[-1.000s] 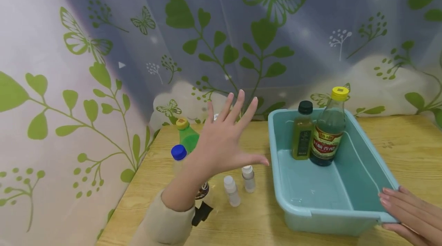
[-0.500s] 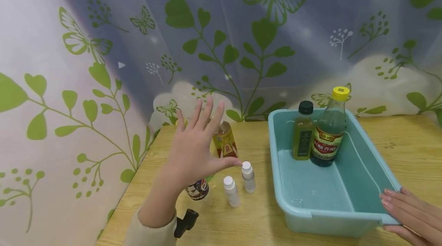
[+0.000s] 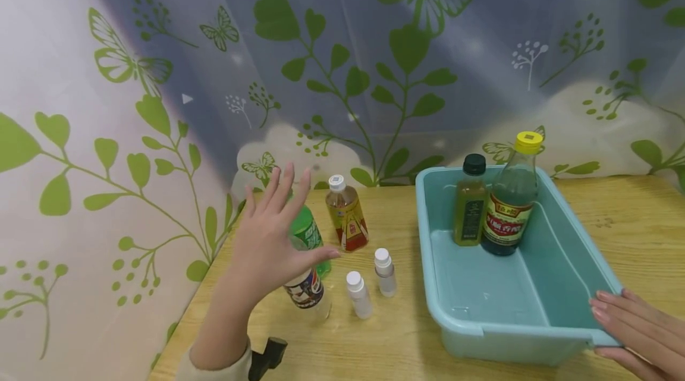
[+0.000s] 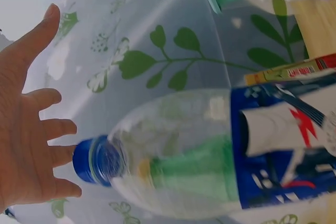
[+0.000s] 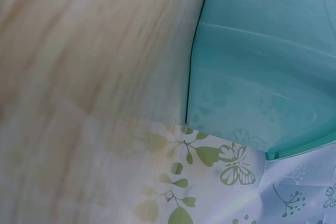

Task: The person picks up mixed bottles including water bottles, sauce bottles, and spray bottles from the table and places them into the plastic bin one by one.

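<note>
My left hand (image 3: 262, 244), fingers straight and spread, hovers over the bottles on the left and holds nothing. It partly hides a clear plastic bottle (image 3: 307, 292) with a blue-and-white label. In the left wrist view that bottle's blue cap (image 4: 89, 161) overlaps the fingertips. Behind it stands a green soda bottle (image 3: 309, 229), also partly covered by the hand. My right hand (image 3: 639, 330) rests with straight fingers on the front right corner of a light blue plastic bin (image 3: 578, 238); the right wrist view shows only the bin's outer wall (image 5: 262, 77).
Inside the bin, at the back, stand a dark-capped oil bottle (image 3: 471, 211) and a yellow-capped sauce bottle (image 3: 506, 220). A white-capped drink bottle (image 3: 348, 220) and two small white-capped bottles (image 3: 359, 296) stand on the wooden table (image 3: 390, 345). A patterned curtain (image 3: 332, 101) hangs behind.
My left hand has moved left and slightly down, fingers still spread, uncovering the white-capped drink bottle and part of the green one. The right hand has stayed on the bin's corner.
</note>
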Motion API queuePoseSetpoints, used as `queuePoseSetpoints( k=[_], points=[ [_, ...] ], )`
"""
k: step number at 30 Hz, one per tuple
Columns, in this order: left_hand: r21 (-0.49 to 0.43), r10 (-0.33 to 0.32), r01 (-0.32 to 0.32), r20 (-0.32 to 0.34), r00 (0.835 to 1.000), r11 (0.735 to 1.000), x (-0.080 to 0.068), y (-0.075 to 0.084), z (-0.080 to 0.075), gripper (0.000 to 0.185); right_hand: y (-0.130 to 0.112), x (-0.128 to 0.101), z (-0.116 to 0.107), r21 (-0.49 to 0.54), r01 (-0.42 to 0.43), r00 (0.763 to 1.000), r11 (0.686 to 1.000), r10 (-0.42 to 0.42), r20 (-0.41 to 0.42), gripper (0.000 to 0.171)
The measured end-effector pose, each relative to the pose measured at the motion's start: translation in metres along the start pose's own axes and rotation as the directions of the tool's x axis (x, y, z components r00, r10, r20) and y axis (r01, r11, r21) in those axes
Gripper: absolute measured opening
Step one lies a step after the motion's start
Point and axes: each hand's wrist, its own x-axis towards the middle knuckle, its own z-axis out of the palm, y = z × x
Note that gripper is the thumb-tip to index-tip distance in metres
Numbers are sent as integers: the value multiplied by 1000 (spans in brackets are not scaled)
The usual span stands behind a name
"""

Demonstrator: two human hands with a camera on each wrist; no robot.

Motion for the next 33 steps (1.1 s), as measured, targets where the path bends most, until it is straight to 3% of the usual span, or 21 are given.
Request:
queuePoseSetpoints(
  k=[9, 14, 17, 21, 24, 33],
  points=[
    [-66, -78, 80, 22, 997, 995, -16, -13, 4, 117, 2, -3, 1, 7, 13, 1000, 1000, -13, -11, 48],
    [-84, -45, 42, -25, 999, 996, -24, -22, 10, 108, 2, -4, 1, 9, 2, 1000, 1000, -2, -17, 48],
    [-104, -7, -3, -94, 996, 995, -30, -28, 16, 99, 1, -3, 0, -2, -12, 1000, 1000, 12, -7, 48],
    [-121, 68, -96, -218, 973, 988, -35, -32, 21, 90, 1, -3, 0, -16, -22, 1000, 1000, 22, 7, 48],
    [-120, 100, -135, -267, 959, 984, -37, -33, 22, 86, 1, -3, 1, -6, -9, 1000, 1000, 9, 4, 48],
    [-134, 71, -115, -298, 952, 984, -44, -36, 29, 80, 1, -3, 0, -13, -21, 999, 1000, 21, 31, 48]
  ],
)
